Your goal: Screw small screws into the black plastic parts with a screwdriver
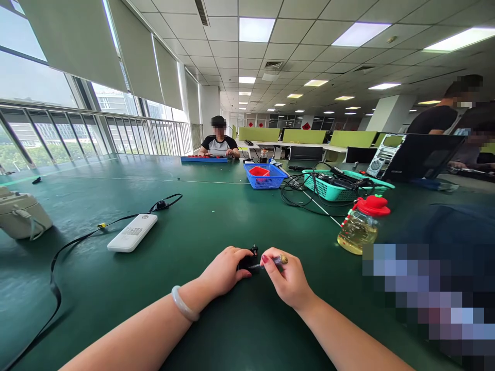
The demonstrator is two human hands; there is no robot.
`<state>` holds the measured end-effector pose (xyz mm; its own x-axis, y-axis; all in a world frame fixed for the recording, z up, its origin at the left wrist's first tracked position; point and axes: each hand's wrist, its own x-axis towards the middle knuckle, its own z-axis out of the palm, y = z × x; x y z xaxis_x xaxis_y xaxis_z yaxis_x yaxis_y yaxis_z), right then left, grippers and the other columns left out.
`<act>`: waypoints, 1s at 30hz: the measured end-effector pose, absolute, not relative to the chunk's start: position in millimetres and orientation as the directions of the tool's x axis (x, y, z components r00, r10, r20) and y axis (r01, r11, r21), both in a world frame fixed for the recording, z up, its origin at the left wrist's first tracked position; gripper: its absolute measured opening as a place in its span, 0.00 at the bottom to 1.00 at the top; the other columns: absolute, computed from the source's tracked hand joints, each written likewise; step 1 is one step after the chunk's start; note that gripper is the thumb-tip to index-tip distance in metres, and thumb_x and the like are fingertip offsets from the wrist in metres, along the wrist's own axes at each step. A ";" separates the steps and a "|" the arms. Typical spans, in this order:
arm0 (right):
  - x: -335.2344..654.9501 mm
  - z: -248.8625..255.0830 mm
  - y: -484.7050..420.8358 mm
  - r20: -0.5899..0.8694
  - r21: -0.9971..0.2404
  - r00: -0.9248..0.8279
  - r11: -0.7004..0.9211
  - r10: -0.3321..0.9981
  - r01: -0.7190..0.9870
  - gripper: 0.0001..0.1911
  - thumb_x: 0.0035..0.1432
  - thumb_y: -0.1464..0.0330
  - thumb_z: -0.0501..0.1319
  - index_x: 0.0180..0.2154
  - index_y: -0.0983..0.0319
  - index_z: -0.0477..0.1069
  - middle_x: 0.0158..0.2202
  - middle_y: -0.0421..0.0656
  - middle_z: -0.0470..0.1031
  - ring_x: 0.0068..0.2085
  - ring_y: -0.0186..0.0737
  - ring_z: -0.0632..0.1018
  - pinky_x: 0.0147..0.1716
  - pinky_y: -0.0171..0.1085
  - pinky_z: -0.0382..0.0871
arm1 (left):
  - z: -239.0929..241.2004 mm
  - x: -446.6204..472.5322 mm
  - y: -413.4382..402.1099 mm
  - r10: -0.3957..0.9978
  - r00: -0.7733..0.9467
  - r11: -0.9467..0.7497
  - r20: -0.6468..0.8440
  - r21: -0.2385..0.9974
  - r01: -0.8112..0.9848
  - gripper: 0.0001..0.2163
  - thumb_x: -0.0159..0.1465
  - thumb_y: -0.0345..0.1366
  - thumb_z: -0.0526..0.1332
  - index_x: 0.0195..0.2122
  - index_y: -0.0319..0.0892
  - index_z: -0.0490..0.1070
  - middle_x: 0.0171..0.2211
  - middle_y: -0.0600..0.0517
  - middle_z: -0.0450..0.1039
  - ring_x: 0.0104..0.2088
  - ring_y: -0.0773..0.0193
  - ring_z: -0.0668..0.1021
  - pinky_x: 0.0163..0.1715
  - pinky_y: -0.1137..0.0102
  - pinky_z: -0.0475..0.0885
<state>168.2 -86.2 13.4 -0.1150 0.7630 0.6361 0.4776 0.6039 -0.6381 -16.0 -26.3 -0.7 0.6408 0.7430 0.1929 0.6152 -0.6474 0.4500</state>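
Observation:
My left hand (224, 270), with a pale bangle (184, 305) at the wrist, is closed around a small black part (245, 263) on the green table (216, 216). The fingers cover much of that part, so its exact kind does not show. In my right hand (289, 283) a small screwdriver (281, 260) with a gold-coloured end is pinched between thumb and fingers. It lies nearly level, and its thin shaft points left at the black part. Whether the tip touches it I cannot tell.
A white power bank (133, 233) and a black strap (58, 257) lie to the left. On the right stand a red-lidded bottle (358, 232), a teal basket (332, 190) of cables and a blue basket (265, 180). A person (219, 144) sits across the table.

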 end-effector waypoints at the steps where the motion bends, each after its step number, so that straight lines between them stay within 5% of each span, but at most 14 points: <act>1: 166.1 12.7 -86.5 0.639 -0.631 -0.130 0.613 0.758 0.475 0.17 0.66 0.63 0.52 0.26 0.60 0.68 0.21 0.37 0.66 0.23 0.32 0.66 0.25 0.31 0.60 | -0.6 -15.7 -26.6 0.733 0.651 -0.659 0.197 0.442 0.609 0.19 0.60 0.37 0.67 0.53 0.45 0.70 0.49 0.49 0.76 0.50 0.54 0.74 0.52 0.60 0.69; 8: 157.7 8.1 -85.5 0.616 -0.613 -0.186 0.614 0.766 0.498 0.15 0.65 0.64 0.54 0.26 0.60 0.67 0.22 0.38 0.68 0.23 0.32 0.67 0.25 0.31 0.60 | -0.2 -14.2 -27.7 0.683 0.691 -0.712 0.234 0.422 0.561 0.14 0.65 0.42 0.61 0.50 0.45 0.71 0.47 0.49 0.77 0.47 0.56 0.75 0.50 0.61 0.70; 16: 170.2 14.5 -88.9 0.690 -0.613 -0.074 0.634 0.721 0.472 0.16 0.67 0.64 0.51 0.28 0.60 0.69 0.22 0.38 0.67 0.23 0.32 0.67 0.25 0.31 0.61 | 0.3 -14.8 -28.8 0.710 0.670 -0.690 0.217 0.404 0.601 0.19 0.60 0.36 0.67 0.53 0.45 0.69 0.49 0.49 0.76 0.49 0.55 0.75 0.51 0.60 0.70; 30: 171.9 7.2 -74.2 0.490 -0.779 -0.044 0.459 0.871 0.427 0.20 0.65 0.55 0.52 0.26 0.60 0.68 0.19 0.36 0.62 0.21 0.32 0.63 0.21 0.32 0.57 | 5.1 -15.3 -33.0 0.695 0.652 -0.714 0.304 0.400 0.575 0.14 0.65 0.36 0.60 0.53 0.46 0.69 0.50 0.49 0.74 0.50 0.56 0.73 0.54 0.59 0.69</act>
